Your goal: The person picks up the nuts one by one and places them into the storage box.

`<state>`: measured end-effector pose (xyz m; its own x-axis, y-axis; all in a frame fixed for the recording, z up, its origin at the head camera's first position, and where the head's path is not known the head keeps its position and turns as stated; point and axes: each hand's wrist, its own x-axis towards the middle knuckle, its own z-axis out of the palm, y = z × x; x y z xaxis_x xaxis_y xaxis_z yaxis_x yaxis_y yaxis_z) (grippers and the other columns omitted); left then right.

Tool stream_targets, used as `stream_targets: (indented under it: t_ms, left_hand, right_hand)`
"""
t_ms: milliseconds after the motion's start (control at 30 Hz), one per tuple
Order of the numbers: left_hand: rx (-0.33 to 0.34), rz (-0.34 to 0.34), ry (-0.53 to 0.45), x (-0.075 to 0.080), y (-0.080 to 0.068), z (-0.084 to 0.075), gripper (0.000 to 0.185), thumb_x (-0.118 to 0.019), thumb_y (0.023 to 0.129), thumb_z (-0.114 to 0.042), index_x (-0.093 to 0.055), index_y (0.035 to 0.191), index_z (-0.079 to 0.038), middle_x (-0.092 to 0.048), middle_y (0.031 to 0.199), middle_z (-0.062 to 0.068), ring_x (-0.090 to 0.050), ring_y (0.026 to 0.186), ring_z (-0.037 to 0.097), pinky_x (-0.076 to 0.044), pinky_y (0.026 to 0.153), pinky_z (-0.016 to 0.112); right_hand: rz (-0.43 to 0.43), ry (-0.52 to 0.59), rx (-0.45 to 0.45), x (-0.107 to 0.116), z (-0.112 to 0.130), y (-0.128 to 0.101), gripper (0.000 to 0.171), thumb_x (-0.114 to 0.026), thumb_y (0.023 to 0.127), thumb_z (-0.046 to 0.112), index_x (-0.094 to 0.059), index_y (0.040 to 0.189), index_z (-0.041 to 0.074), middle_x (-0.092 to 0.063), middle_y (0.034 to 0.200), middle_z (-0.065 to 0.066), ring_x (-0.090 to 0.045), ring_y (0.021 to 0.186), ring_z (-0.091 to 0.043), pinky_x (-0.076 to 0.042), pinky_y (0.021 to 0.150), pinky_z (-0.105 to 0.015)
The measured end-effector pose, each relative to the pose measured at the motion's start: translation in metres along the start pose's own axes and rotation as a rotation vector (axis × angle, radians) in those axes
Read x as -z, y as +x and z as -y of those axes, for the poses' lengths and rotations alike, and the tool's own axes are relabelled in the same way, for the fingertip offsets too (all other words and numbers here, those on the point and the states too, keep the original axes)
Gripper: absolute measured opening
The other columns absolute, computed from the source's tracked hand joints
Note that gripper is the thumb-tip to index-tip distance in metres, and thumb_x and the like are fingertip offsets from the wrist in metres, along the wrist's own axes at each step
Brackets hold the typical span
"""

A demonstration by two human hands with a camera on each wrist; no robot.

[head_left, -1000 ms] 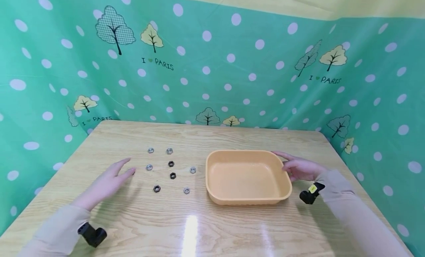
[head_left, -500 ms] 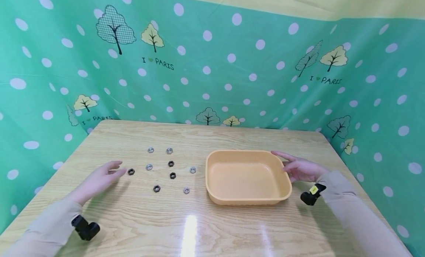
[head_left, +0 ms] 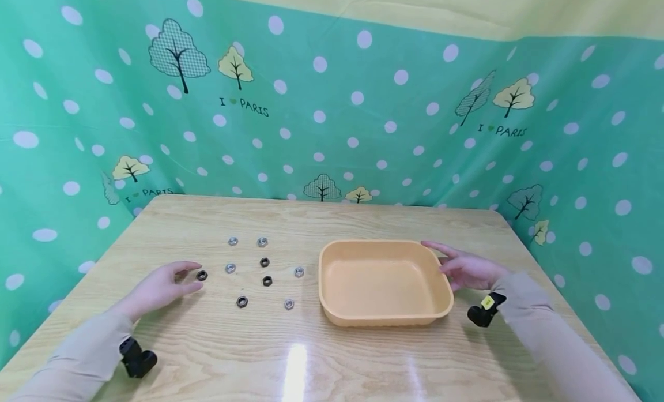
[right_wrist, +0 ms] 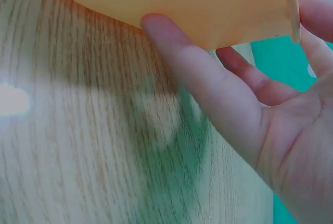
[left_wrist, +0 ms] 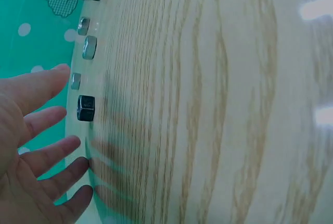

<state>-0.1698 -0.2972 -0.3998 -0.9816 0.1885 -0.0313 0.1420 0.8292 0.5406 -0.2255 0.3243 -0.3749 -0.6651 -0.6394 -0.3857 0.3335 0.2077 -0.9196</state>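
My left hand [head_left: 162, 286] is at the left of the table, thumb and fingers spread apart. In the head view a black hex nut [head_left: 202, 275] lies at the gap between its fingertips. The left wrist view shows the hand [left_wrist: 31, 135] with nothing gripped and a black nut [left_wrist: 86, 108] standing out beyond the fingers. My right hand [head_left: 472, 269] rests at the right end of a pale orange plastic basin [head_left: 386, 321]. In the right wrist view its thumb [right_wrist: 177, 47] lies along the basin's outer wall [right_wrist: 218, 5], with another finger at the rim.
Several more nuts lie scattered between left hand and basin, silver ones such as this silver nut [head_left: 262, 241] and black ones such as this black nut [head_left: 242, 301]. A green dotted curtain [head_left: 321, 113] hangs behind the wooden table [head_left: 353, 367]. Each wrist wears a small black camera [head_left: 137, 359].
The left hand has drawn back to the left, uncovering a black nut, then come near it with fingers spread. The head view has tilted slightly up. The right hand stays at the basin.
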Motion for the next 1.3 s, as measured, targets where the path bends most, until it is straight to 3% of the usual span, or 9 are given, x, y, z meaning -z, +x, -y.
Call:
stream_targets:
  t_ms: [300,567,900,1300]
  left_hand:
    - [-0.02,0.015,-0.031,-0.007,0.002,0.004,0.063,-0.072,0.081,-0.033,-0.052,0.127,0.005,-0.043,0.133,0.036,-0.037,0.122,0.056,-0.029,0.099,0.066]
    - [0.008,0.011,-0.035,-0.01,0.003,0.009,0.067,-0.071,0.083,-0.032,-0.047,0.131,0.008,-0.041,0.134,0.037,-0.034,0.124,0.057,-0.028,0.1,0.065]
    - [-0.062,-0.046,-0.043,-0.011,0.008,0.018,0.045,-0.072,0.082,-0.02,-0.06,0.117,0.005,-0.049,0.13,0.032,-0.04,0.122,0.053,-0.031,0.101,0.062]
    - [-0.093,-0.046,-0.021,-0.008,0.014,0.017,0.036,-0.072,0.082,-0.015,-0.064,0.11,0.005,-0.05,0.129,0.031,-0.04,0.122,0.052,-0.032,0.1,0.062]
  right_hand:
    - [-0.015,0.0,-0.007,-0.001,-0.004,0.002,0.075,-0.041,0.095,0.002,0.004,0.152,0.021,-0.019,0.151,-0.028,-0.054,0.119,-0.028,-0.047,0.093,-0.055]
    - [-0.001,0.005,0.003,-0.002,-0.005,0.001,0.075,-0.044,0.095,0.004,0.002,0.152,0.021,-0.037,0.142,-0.014,-0.057,0.114,-0.024,-0.048,0.092,-0.055]
    - [-0.043,-0.038,-0.015,-0.002,-0.005,0.002,0.073,-0.043,0.097,0.005,0.001,0.152,0.023,-0.014,0.15,-0.032,-0.056,0.115,-0.026,-0.048,0.091,-0.057]
    - [-0.024,-0.058,-0.018,-0.002,-0.002,0.003,0.072,-0.042,0.098,0.006,0.002,0.152,0.024,-0.007,0.151,-0.035,-0.055,0.117,-0.027,-0.048,0.091,-0.056]
